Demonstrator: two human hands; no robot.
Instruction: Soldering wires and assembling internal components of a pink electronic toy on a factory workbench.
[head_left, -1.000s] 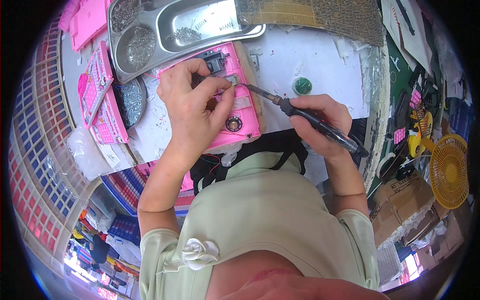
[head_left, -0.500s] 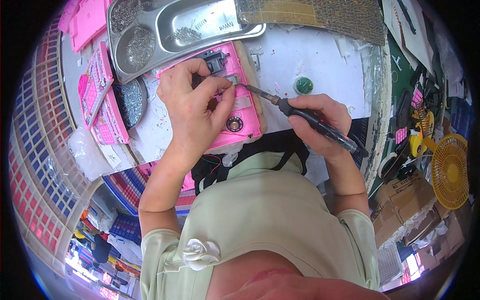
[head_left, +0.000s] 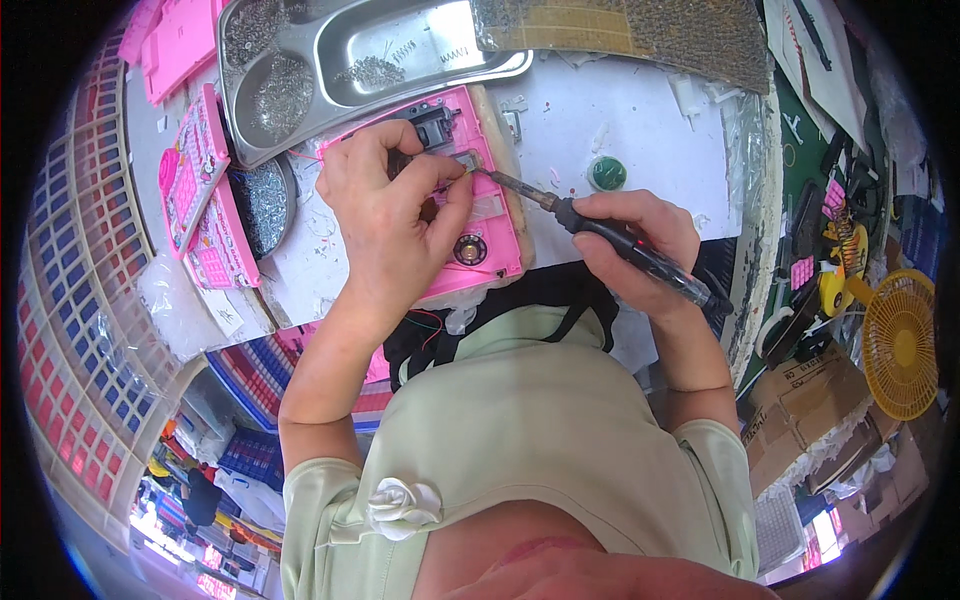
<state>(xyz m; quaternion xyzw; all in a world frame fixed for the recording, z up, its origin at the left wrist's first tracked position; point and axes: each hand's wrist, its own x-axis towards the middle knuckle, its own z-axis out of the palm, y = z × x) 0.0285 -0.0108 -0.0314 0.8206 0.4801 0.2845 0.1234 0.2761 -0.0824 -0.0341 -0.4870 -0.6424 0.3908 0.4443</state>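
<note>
An open pink plastic toy casing lies on the white worktop, showing a small round speaker and a black part inside. My left hand rests on it, fingers pinched on a thin wire near its upper right edge. My right hand grips a black soldering iron like a pen. Its metal tip points left and meets the casing right beside my left fingertips.
A steel compartment tray with screws and springs sits behind the casing. More pink toy panels lie at left beside a round dish of screws. A green round tin, a mesh sheet, a yellow fan and crates surround the bench.
</note>
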